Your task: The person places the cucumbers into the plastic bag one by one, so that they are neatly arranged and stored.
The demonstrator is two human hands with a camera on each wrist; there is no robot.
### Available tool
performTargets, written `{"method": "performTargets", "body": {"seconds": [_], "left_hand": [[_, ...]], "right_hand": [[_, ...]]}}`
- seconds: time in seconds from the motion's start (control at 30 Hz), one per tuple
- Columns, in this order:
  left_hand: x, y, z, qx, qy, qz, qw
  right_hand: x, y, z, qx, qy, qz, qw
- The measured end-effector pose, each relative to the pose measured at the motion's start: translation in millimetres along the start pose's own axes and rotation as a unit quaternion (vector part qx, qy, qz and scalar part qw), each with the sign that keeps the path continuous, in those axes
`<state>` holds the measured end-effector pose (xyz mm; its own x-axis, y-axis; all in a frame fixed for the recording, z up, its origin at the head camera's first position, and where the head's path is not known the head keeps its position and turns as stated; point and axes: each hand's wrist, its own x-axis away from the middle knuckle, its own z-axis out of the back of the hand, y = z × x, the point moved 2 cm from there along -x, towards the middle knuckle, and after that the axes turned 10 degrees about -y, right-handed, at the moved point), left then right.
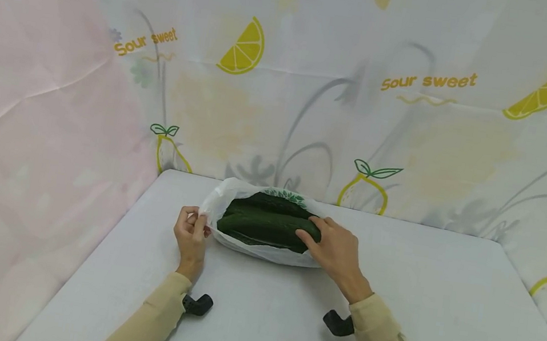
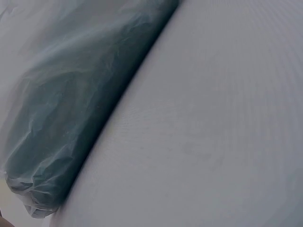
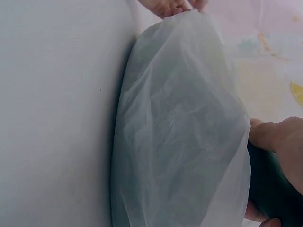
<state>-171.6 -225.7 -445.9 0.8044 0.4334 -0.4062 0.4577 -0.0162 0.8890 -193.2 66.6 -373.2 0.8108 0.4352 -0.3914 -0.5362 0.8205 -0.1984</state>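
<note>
A white, thin plastic bag [image 1: 262, 253] with a green leaf print lies on the table, its mouth spread open upward. Dark green cucumbers [image 1: 261, 225] lie side by side inside it. At the bag's left end my left hand [image 1: 190, 235] pinches the rim between thumb and fingers. My right hand [image 1: 337, 250] reaches over the right end and grips a cucumber, thumb on the near side. In the right wrist view the thumb lies along the dark cucumber [image 3: 270, 184], and the bag's side [image 3: 180, 123] hides much of the contents. The left wrist view shows cucumbers through the bag's film [image 2: 61, 109].
The white table [image 1: 254, 318] extends around the bag on all sides. A cloth backdrop [image 1: 281, 108] printed with lemons hangs behind and beside the table. Black wrist mounts [image 1: 197, 304] stick out at both sleeves, just above the tabletop.
</note>
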Motion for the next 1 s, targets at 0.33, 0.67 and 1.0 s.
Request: {"method": "performTargets", "body": {"seconds": [0.33,0.67,1.0], "left_hand": [[5.5,22.5,-7.1,-0.008,0.001,-0.005,1.0000],[5.9,23.4,-6.1,0.004,-0.002,-0.014,0.9999],[5.7,17.8,-4.7,0.017,-0.009,-0.014,0.9997]], "right_hand": [[-7.5,-1.3,-3.2,-0.030,-0.051,-0.005,0.9982],[-10.1,10.6,-2.3,-0.105,-0.142,0.050,0.9830],[-9.1,22.9,-2.3,-0.152,-0.207,0.059,0.9647]]}}
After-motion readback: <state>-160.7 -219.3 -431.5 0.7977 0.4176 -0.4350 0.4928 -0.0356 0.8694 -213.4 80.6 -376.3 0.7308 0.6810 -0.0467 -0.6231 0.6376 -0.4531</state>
